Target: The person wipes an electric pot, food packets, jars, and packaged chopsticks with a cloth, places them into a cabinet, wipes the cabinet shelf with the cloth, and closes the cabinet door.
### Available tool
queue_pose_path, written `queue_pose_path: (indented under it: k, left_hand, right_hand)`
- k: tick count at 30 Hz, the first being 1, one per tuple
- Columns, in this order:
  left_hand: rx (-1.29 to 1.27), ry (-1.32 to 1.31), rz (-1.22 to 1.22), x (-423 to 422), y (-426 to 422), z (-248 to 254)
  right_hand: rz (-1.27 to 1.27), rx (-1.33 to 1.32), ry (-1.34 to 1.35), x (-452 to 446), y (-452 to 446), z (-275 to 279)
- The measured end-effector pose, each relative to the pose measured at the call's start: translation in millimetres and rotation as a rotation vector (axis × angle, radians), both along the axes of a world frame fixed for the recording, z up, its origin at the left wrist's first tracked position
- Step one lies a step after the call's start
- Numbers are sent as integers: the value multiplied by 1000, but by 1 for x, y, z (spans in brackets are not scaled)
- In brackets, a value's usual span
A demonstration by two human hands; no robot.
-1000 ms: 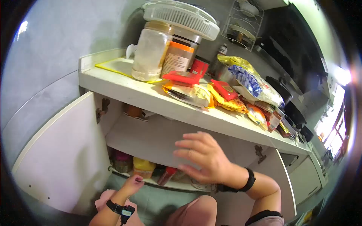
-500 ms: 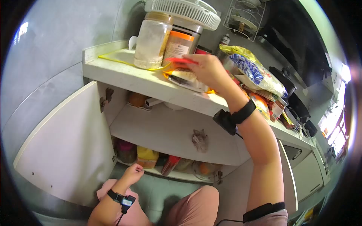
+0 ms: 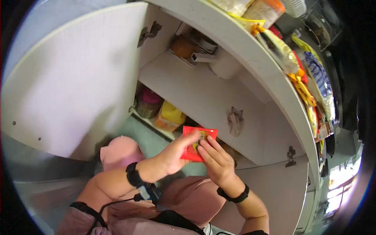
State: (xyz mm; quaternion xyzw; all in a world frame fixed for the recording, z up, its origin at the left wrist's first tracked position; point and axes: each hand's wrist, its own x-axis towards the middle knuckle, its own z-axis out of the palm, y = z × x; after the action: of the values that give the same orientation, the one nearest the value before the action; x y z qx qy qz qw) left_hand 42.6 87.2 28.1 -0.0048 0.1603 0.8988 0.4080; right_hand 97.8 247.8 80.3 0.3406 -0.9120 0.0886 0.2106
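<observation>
A small flat red packet [image 3: 194, 153] with a yellow and dark label lies between my two hands, in front of the open cabinet. My left hand [image 3: 172, 154] grips its left side, thumb across the front. From the right, my right hand [image 3: 220, 162] holds the packet, its fingers laid over the front face; its thumb is hidden. Just behind the packet, on the cabinet's lower level, stand a yellow-topped container [image 3: 171, 115] and a jar with a magenta lid [image 3: 149, 102].
The cabinet door [image 3: 74, 78] stands open at left, another [image 3: 270, 196] at right. A crumpled clear bag [image 3: 235, 121] sits on the shelf [image 3: 188, 94]. Round brownish-orange item [image 3: 183, 47] is deeper inside. Above runs the countertop edge [image 3: 250, 51], crowded with food bags [image 3: 319, 74] and an orange-lidded jar [image 3: 264, 11].
My right hand has come down from the countertop with the red packet. My left hand has risen and now grips it too. The view has tilted down toward the cabinet.
</observation>
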Motion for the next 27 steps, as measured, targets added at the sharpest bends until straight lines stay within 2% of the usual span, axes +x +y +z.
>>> queue_pose_path:
  k: [2, 4, 6, 7, 8, 9, 11, 12, 14, 16, 18, 19, 20, 22, 23, 24, 25, 26, 27]
  left_hand:
    - [-139, 86, 15, -14, 6, -26]
    - [-141, 127, 145, -34, 8, -51]
    - [-63, 80, 154, -57, 3, -58]
    - [4, 76, 159, -68, -1, -57]
    - [74, 78, 171, -74, -5, -58]
    - [78, 70, 178, -74, -5, -60]
    - [125, 43, 202, -79, -5, -60]
    - [129, 46, 209, -81, -4, -60]
    - [174, 27, 218, -79, 0, -62]
    - [159, 30, 226, -78, 6, -65]
    - [112, 82, 233, -76, 17, -74]
    - [73, 80, 287, -72, 25, -71]
    - [-232, 85, 342, -62, 29, -64]
    - [-35, 68, 286, -60, 28, -72]
    - [-32, 67, 283, -61, 28, -76]
    - [-129, 115, 279, -61, 27, -80]
    - [-229, 161, 269, -57, 27, -82]
    - [-227, 162, 265, -55, 26, -78]
    - [-222, 272, 242, -52, 26, -73]
  right_hand:
    - [-45, 102, -292, -12, 10, -1]
    - [-129, -132, -325, -38, 55, -27]
    - [-552, -161, -160, -75, 116, -60]
    - [-696, -63, -149, -97, 151, -76]
    - [-831, 39, -130, -114, 178, -92]
    - [-825, 47, -136, -120, 194, -110]
    - [-758, -127, -123, -129, 198, -122]
    - [-751, -123, -120, -130, 203, -125]
    - [-932, -437, -345, -115, 160, -102]
    - [-704, -859, -418, -96, 90, -75]
    - [-366, -634, -199, -84, 33, -67]
    - [-305, -459, -118, -82, 2, -68]
    - [-241, -284, -39, -84, -23, -71]
    - [-319, -290, -28, -88, -45, -80]
    - [-297, -350, 15, -97, -41, -88]
    - [-298, -346, 9, -101, -38, -90]
    - [-339, -464, -26, -101, -35, -90]
    - [-374, -584, -52, -105, -30, -90]
    - [-397, -724, -78, -113, -17, -96]
